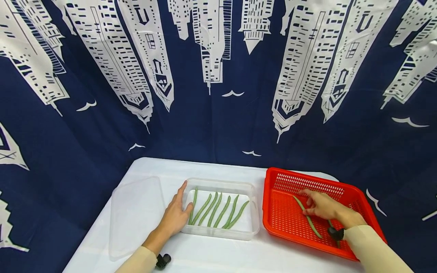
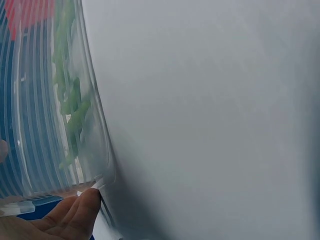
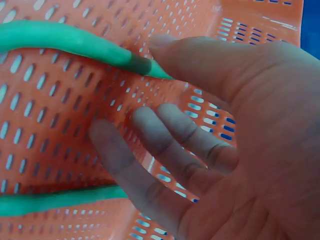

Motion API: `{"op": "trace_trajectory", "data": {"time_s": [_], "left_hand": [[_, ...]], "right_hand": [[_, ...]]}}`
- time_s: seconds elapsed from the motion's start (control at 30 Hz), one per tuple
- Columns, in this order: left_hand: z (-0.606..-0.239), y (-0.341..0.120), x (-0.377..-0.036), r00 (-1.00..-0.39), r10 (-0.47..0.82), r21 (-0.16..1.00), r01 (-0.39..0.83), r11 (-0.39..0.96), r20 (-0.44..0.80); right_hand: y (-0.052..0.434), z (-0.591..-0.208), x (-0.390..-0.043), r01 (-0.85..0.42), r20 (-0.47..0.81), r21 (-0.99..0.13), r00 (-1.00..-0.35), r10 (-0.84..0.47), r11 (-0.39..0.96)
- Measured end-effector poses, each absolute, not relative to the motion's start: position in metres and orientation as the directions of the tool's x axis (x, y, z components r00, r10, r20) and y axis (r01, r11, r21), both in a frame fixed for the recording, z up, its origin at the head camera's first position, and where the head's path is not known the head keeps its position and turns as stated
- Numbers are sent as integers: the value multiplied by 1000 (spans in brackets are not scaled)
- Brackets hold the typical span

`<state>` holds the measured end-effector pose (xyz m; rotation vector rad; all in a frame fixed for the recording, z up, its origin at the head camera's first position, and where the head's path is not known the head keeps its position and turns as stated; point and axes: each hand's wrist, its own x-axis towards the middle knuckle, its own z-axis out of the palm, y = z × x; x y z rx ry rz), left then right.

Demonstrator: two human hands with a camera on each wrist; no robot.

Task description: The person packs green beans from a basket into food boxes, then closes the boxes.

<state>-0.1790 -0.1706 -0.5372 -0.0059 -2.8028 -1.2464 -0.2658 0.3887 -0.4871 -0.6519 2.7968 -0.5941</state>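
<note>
Green beans [image 1: 216,209] lie side by side in the clear box [image 1: 222,233], seemingly spaced to keep each one separate. At the box's nine o'clock, the left hand [image 1: 175,216] rests with fingers apart against that wall, probably steadying it. At three o'clock, the red basket [image 1: 280,212] keeps a loose bean [image 1: 313,226] within reach of the right hand [image 1: 322,206], its fingers apart; whether the thumb touches it, I cannot tell. Farther toward nine o'clock, the flat lid [image 1: 136,216] lies on the table [image 1: 198,254], leaving the box uncovered.
</note>
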Motion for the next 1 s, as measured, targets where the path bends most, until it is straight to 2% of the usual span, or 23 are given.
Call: {"op": "trace_trajectory", "data": {"time_s": [0.27, 0.5, 1.0], "left_hand": [[-541, -169, -177, -997, -28, 746, 36, 665, 73], [-539, -169, -179, -996, -23, 742, 47, 669, 83], [-538, -169, -179, -996, -28, 744, 48, 667, 90]], "right_hand": [[392, -497, -262, -404, -70, -488, -866, -496, 774], [386, -496, -261, -315, -157, -591, -858, -489, 742], [384, -490, -260, -379, -76, -507, -875, -478, 774]]}}
